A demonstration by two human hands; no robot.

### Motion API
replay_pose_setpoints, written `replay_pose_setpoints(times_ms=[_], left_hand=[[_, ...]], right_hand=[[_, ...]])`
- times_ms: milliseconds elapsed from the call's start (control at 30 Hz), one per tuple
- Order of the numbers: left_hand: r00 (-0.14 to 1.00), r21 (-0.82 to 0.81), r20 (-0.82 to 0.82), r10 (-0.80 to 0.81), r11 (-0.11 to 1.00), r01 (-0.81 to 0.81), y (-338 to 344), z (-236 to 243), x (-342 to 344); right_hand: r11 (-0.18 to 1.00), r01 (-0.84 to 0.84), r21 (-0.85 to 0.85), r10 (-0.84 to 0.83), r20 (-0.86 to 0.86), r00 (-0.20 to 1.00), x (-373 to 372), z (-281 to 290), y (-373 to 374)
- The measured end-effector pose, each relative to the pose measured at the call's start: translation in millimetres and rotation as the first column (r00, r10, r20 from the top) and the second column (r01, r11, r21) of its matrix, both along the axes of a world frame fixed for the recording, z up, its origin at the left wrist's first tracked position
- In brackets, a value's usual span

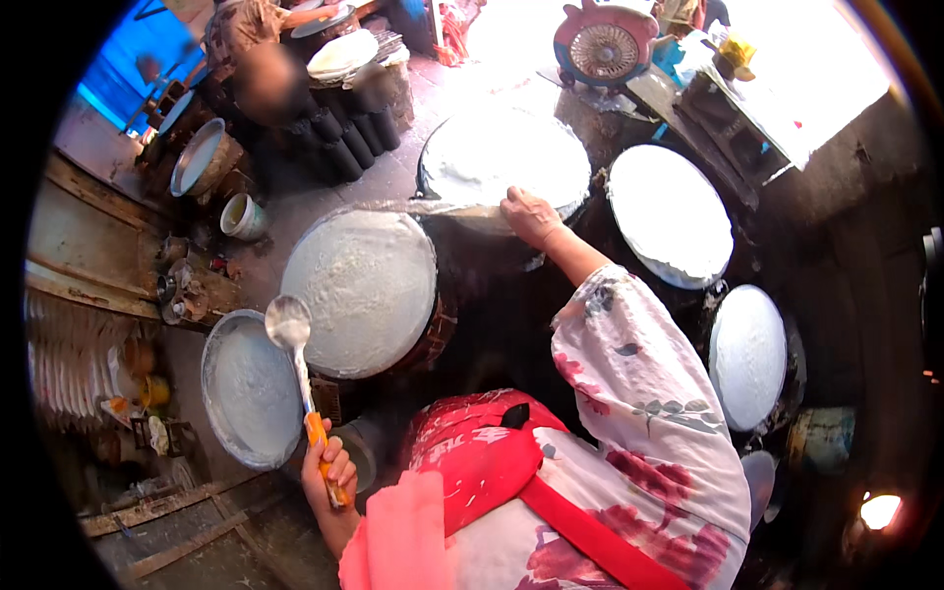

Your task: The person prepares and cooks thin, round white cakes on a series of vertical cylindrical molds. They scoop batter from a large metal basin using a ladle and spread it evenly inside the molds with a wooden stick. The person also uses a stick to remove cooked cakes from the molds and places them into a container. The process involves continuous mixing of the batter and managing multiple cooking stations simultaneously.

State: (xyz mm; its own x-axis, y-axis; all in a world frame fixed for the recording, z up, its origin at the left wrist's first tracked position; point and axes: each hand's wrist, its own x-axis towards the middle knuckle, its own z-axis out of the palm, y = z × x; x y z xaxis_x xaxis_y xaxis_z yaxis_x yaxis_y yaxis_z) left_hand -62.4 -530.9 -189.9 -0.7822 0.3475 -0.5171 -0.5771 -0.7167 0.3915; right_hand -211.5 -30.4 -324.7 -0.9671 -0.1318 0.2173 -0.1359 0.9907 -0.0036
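Observation:
My left hand (pixel 332 470) is closed round the orange handle of a metal ladle (pixel 289 323). Its bowl is raised over the gap between a large round pan with a whitish coating (pixel 364 290) and a smaller basin of white batter (pixel 254 388). Farther off, my right hand (pixel 529 214) pinches the near edge of a thin pale sheet (pixel 462 209) at the rim of a bright white round pan (pixel 501 152). Part of that sheet stretches left toward the coated pan. Glare hides detail on the far pan.
Two more white-topped round pans (pixel 671 214) (pixel 747 356) curve down my right side. An electric fan (pixel 604 51) and a wooden box (pixel 733 128) stand beyond. At upper left another person (pixel 241 39) works near a stack of pale round sheets (pixel 342 54). A lit bulb (pixel 879 510) glows lower right.

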Motion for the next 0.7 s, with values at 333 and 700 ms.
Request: replay_pose_setpoints(times_ms=[333,700], left_hand=[[0.992,-0.034,0.033,0.118,0.993,-0.117,43.8,11.3,-5.5],[0.935,-0.071,-0.064,-0.348,0.936,0.344,70.8,-6.7,-119.8]], right_hand=[[0.96,-0.006,-0.281,-0.055,-0.208,0.977,-9.4,58.1,45.0],[0.822,0.253,-0.509,-0.294,0.0,0.956,185.4,138.6,-67.6]])
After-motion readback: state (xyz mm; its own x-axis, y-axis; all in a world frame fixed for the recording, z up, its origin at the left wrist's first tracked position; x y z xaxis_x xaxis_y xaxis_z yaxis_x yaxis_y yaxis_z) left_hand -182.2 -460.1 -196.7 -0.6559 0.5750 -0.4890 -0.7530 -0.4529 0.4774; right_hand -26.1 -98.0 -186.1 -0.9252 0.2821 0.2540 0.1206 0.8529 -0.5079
